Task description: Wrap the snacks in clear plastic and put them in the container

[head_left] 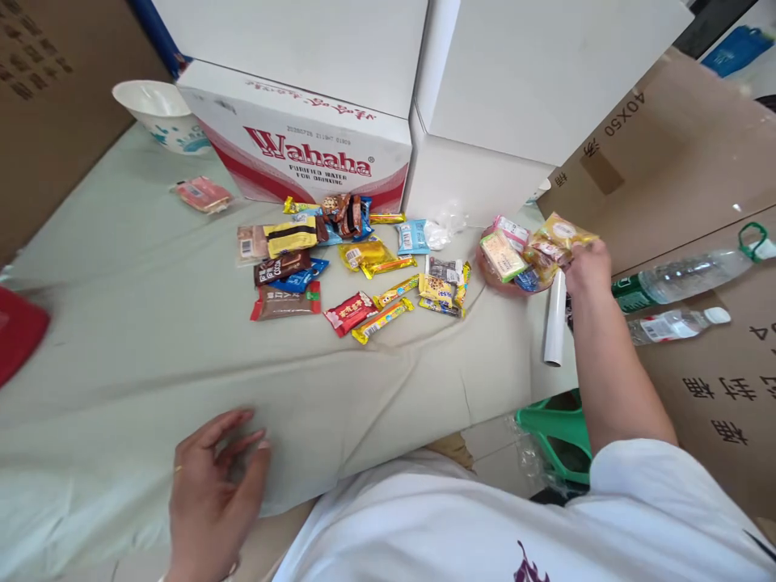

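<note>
The right hand point(589, 267) has its grip closed on a yellow packet point(563, 232), which stretches left from the fingers, long axis roughly crosswise, over the bowl point(492, 277); the left hand point(212, 493) is half-open, holding nothing.

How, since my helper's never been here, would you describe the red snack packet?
Find the Wahaha box, then the snacks before it. At their near edge, beside two yellow stick packs, lies the red packet, the only mostly red one.

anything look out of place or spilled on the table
A pink packet lies alone by the paper bowl, apart from the other snacks, and crumpled clear plastic sits beside them. No spill shows.
</note>
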`<state>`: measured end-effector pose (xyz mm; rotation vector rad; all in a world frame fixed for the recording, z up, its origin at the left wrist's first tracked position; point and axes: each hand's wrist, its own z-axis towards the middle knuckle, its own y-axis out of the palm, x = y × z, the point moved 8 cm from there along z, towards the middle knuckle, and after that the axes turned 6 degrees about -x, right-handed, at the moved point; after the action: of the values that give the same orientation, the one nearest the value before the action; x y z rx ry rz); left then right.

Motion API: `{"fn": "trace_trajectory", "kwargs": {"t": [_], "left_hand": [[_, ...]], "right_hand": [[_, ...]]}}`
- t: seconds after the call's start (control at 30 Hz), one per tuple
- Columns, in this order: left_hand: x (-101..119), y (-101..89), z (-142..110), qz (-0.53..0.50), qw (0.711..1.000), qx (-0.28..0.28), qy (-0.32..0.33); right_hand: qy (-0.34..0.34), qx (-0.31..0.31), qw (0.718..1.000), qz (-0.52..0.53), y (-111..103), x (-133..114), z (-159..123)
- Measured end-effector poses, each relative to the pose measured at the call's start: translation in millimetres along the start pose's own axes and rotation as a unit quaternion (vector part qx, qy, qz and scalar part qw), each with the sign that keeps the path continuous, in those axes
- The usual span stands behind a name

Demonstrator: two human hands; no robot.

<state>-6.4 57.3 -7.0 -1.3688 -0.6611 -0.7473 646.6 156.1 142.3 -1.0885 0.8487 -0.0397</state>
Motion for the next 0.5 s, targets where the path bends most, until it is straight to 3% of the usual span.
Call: {"fn": "trace_trajectory", "kwargs": {"t": [0.1,0.2,0.33,0.43,0.5], "left_hand": [[2,0.8,0,0.046,0.999,0.011,0.002],[24,4.5,-2,0.116,0.99,0.034,0.067],[37,6.5,-6,0.131,0.983,0.058,0.118],[35,6.4,-8,0.131,0.981,0.069,0.127],[32,6.6,-9,0.13,0.98,0.075,0.129]], "right_hand": [[0.095,-0.031,0.992,-0.073,21,14,20],[0.113,-0.034,0.984,-0.132,35,17,12],[0.116,-0.019,0.962,-0.248,21,8,2],[0.011,0.047,0.961,-0.272,7,-40,-3],[-0.121,0.048,0.962,-0.241,22,-88,-7]]}}
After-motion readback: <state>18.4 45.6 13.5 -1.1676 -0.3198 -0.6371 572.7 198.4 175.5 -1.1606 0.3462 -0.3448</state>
